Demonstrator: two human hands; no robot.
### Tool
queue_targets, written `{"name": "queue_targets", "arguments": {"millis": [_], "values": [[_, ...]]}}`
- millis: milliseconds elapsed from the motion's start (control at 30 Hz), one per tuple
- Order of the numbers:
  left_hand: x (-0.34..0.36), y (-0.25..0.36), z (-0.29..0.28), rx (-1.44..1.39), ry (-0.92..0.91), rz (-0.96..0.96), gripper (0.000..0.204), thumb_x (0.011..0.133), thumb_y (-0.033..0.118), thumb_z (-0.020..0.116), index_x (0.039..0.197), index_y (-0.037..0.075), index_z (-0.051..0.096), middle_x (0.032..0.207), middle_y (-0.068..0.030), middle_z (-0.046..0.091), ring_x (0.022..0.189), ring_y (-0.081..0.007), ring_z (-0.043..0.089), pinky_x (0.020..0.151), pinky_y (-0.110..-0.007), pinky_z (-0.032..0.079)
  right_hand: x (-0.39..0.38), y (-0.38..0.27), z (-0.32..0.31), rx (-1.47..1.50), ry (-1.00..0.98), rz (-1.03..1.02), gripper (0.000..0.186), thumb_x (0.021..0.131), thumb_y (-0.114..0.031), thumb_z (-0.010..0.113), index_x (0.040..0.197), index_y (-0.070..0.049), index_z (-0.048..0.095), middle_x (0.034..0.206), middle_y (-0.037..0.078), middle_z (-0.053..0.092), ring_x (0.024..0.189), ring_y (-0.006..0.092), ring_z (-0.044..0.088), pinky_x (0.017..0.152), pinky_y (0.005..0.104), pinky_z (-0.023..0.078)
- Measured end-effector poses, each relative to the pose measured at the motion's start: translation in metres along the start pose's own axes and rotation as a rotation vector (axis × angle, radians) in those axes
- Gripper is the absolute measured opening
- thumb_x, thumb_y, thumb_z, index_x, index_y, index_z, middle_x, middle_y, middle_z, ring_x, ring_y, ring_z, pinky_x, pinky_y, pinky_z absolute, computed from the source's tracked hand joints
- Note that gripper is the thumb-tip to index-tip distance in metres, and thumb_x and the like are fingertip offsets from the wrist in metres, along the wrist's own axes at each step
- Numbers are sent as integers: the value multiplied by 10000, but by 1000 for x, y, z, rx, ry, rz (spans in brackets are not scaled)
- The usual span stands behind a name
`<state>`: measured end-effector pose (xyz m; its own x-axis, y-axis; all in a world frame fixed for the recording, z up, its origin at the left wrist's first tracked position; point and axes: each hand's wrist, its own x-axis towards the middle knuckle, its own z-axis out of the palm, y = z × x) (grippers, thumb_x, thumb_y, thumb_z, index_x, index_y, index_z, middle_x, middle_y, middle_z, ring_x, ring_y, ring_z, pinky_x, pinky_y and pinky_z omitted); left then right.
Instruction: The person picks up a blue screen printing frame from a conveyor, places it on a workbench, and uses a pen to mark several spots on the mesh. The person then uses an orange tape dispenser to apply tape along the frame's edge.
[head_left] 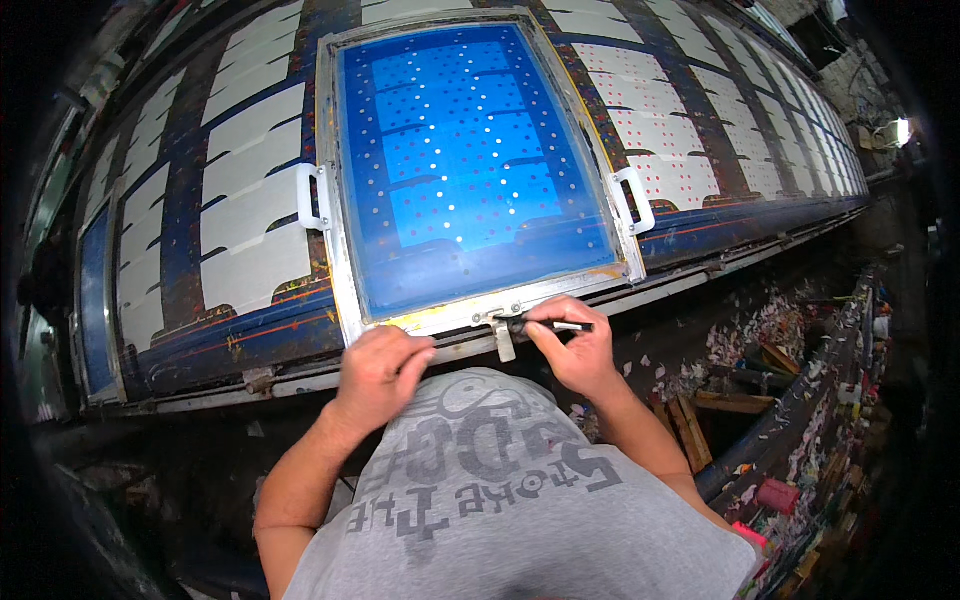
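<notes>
In front of me a screen-printing frame (628, 245) lies on the long table, its blue mesh (450, 150) dotted with rows of small light and dark spots. At the middle of its near rail sits a metal clamp (502, 340) with a tab hanging down. My right hand (575, 350) is closed around a slim black pen-like tool (570, 326), its inner end beside the clamp; the exact kind does not show. At the frame's near left corner my left hand (382, 370) is closed, thumb against curled fingers. Whatever it may hold is hidden.
White handles (312, 197) stick out from both sides of the frame. Rows of white cut pieces (255, 265) lie on the dark table, those on the right printed with red dots (665, 175). Another blue frame (97, 300) stands far left. Scraps and wood (735, 402) litter the lower right.
</notes>
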<state>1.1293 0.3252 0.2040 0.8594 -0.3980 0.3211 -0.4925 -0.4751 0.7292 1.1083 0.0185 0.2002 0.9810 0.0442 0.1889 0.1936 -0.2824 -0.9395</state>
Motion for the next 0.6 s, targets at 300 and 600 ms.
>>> {"name": "queue_targets", "arguments": {"millis": [300, 600], "values": [[-49, -101, -50, 211, 236, -104, 135, 882, -12, 778, 1013, 8, 751, 924, -153, 711, 895, -369, 687, 818, -457, 551, 14, 11, 76, -295, 127, 53, 125, 958, -30, 749, 1074, 11, 768, 1000, 172, 774, 913, 303, 754, 824, 375, 577], [-68, -128, -44, 288, 255, -136, 191, 894, 8, 754, 1085, 11, 744, 1119, -144, 720, 1081, -375, 657, 957, -496, 503, 32, 7, 122, -394, 46, -56, 157, 934, -21, 764, 1088, -30, 798, 1003, 159, 791, 935, 337, 763, 816, 409, 598]]}}
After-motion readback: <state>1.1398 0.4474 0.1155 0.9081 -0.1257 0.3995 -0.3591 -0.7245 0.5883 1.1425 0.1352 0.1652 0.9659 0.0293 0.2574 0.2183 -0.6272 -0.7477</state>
